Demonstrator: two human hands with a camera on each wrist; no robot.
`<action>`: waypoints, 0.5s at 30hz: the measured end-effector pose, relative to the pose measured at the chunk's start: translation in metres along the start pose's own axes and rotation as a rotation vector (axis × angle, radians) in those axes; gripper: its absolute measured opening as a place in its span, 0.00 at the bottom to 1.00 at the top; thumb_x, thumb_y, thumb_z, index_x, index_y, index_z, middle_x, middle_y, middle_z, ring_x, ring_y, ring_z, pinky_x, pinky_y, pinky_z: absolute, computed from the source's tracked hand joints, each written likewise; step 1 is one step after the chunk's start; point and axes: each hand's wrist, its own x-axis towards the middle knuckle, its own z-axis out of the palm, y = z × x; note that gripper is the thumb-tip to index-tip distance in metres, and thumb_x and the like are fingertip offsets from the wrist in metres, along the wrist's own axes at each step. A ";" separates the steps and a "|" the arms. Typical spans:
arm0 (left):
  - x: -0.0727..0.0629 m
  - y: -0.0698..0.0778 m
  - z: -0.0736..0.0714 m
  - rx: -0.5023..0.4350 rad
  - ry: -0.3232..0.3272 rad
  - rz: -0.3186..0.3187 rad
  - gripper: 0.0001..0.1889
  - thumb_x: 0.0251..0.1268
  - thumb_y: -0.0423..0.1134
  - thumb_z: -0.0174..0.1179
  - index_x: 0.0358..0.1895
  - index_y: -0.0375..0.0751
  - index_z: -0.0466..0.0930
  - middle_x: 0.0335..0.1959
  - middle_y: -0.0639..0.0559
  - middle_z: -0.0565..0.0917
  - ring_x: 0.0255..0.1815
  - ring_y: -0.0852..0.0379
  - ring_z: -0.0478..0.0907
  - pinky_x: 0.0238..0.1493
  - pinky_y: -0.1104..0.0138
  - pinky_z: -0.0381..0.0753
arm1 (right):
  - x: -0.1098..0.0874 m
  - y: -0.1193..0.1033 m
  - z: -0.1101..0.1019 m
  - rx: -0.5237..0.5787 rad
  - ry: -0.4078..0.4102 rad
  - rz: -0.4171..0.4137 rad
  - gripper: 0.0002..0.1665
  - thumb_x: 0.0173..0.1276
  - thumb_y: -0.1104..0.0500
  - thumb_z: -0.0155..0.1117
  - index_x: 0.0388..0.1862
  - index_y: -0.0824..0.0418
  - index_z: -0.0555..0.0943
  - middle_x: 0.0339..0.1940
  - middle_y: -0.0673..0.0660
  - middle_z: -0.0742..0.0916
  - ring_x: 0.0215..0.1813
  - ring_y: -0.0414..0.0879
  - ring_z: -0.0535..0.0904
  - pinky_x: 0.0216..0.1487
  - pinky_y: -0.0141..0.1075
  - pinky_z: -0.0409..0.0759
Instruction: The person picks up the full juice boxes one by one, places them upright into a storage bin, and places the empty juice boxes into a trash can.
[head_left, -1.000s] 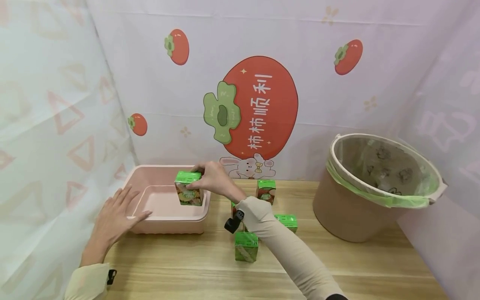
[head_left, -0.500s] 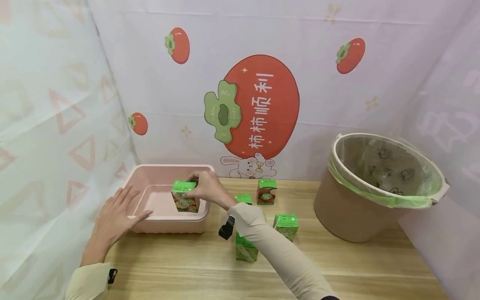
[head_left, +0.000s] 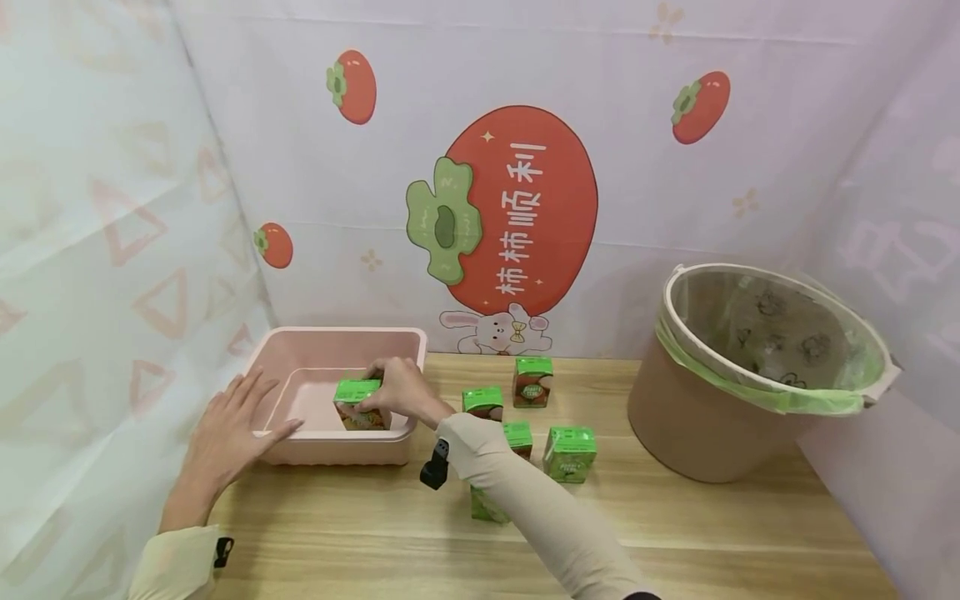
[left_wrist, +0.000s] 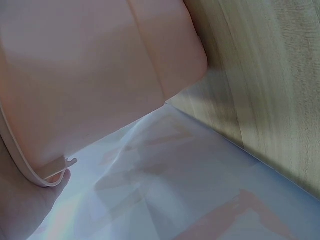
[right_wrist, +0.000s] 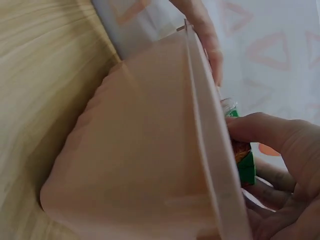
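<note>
nearest: wood table (head_left: 360, 533), pale r. sleeve (head_left: 555, 517) across it.
l. hand (head_left: 228, 425): fingers straight, spread on l. rim of pink tub (head_left: 330, 452), thumb apart, toward front rim. l. wrist view gets only a bit of this hand at the rim; most cut off.
r. hand (head_left: 401, 390): fingers + thumb pinching small green-topped box (head_left: 358, 414), inside tub, front r. part.
key rel.: box lies to r. of l. hand, approx. level w/ it, directly at r. fingertips; r. hand much nearer, l. hand across tub. box approx. upright, long axis prob. vertical. base hidden behind front rim; can't tell if it touches tub floor. r. wrist view: tub wall blocks most of box too.
to r. of r. hand: 5 loose boxes (head_left: 568, 454), same green tops; nearest one half under r. sleeve, another partly covered.
far r. of both hands: bucket (head_left: 697, 417) w/ green liner (head_left: 810, 402); bottom inside hard to make out.
beyond hands: wall cloth (head_left: 622, 167), persimmon prints.
</note>
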 end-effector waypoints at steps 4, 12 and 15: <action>-0.001 0.000 -0.002 -0.001 -0.002 -0.006 0.44 0.67 0.63 0.66 0.76 0.38 0.67 0.82 0.32 0.61 0.82 0.28 0.53 0.79 0.32 0.48 | 0.003 -0.003 0.008 -0.030 -0.021 0.031 0.23 0.53 0.60 0.89 0.47 0.64 0.90 0.43 0.54 0.93 0.37 0.35 0.82 0.38 0.21 0.78; -0.001 0.001 -0.002 -0.001 -0.007 -0.008 0.43 0.67 0.63 0.65 0.76 0.38 0.67 0.83 0.33 0.60 0.82 0.28 0.53 0.79 0.32 0.48 | 0.005 -0.010 0.018 -0.042 -0.050 0.111 0.21 0.51 0.64 0.88 0.44 0.65 0.90 0.38 0.54 0.92 0.34 0.37 0.80 0.35 0.21 0.78; -0.001 0.001 -0.001 -0.001 -0.010 -0.006 0.44 0.67 0.63 0.65 0.77 0.38 0.67 0.83 0.33 0.60 0.82 0.28 0.53 0.79 0.32 0.47 | 0.005 -0.010 0.020 -0.057 -0.067 0.123 0.20 0.51 0.64 0.89 0.42 0.65 0.90 0.36 0.53 0.91 0.33 0.36 0.78 0.34 0.21 0.77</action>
